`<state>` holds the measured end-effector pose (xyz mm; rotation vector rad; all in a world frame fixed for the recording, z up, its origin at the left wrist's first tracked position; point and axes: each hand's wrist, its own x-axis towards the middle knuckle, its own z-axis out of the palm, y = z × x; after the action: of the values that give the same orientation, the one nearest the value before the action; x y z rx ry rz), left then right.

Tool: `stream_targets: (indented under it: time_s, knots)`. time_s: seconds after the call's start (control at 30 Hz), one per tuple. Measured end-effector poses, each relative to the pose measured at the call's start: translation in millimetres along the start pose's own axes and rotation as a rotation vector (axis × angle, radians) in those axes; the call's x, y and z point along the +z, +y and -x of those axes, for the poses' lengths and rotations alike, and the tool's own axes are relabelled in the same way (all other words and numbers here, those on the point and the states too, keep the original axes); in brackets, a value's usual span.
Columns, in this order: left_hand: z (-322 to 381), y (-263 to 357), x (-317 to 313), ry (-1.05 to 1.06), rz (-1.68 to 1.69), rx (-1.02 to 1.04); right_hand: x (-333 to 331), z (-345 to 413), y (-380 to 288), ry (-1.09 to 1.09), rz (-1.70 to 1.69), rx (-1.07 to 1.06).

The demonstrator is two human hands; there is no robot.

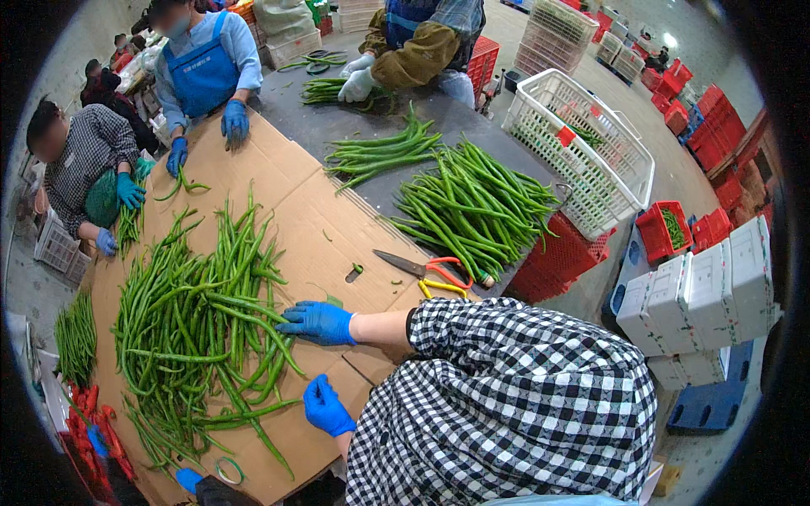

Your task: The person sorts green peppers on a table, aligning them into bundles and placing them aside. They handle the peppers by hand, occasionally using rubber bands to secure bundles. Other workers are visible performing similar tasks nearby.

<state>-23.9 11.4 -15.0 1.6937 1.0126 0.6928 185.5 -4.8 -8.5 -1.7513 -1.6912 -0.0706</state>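
My right hand [316, 322], in a blue glove, reaches over the near edge of a large loose pile of long green beans [190, 316]. Its fingertips touch several bean ends; whether they grip one is hidden. Lower in the view, my left hand [328, 405], also blue-gloved, is curled with fingertips together just off a bean tip, and nothing shows in it. The pile rests on a flattened cardboard sheet [304, 221]. Scissors [430, 271] with orange and yellow handles lie beyond my right forearm, blades pointing away from me.
Bundled beans [474, 202] lie on the dark tabletop [291, 126], near a white plastic crate [569, 145]. Co-workers' gloved hands [235, 123] handle beans across the table. Another blue-gloved hand [188, 479] shows at the bottom beside a green tape roll [229, 470]. Foam boxes [696, 297] stand at right.
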Motion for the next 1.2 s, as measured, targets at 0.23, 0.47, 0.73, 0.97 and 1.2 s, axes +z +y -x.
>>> stream_targets:
  time_s: [0.23, 0.47, 0.73, 0.97, 1.2]
  knots:
    - [1.6, -2.8, 0.3, 0.013, 0.021, 0.005, 6.0, 2.1, 2.3, 0.004, 0.039, -0.005]
    - [1.7, -1.2, 0.7, 0.0, 0.035, -0.009, 0.5, 1.3, -1.1, 0.002, 0.02, 0.002]
    - [3.2, -3.5, -3.7, 0.078, -0.209, 0.238, 5.7, -0.9, 2.6, -0.014, -0.027, 0.013]
    - [10.0, 10.6, -12.6, 0.054, -0.257, 0.099, -5.5, -17.3, -28.1, 0.053, -0.18, 0.14]
    - [6.6, 16.5, -13.1, 0.069, -0.284, 0.172, 4.8, -71.1, -21.4, -0.205, -0.234, 0.596]
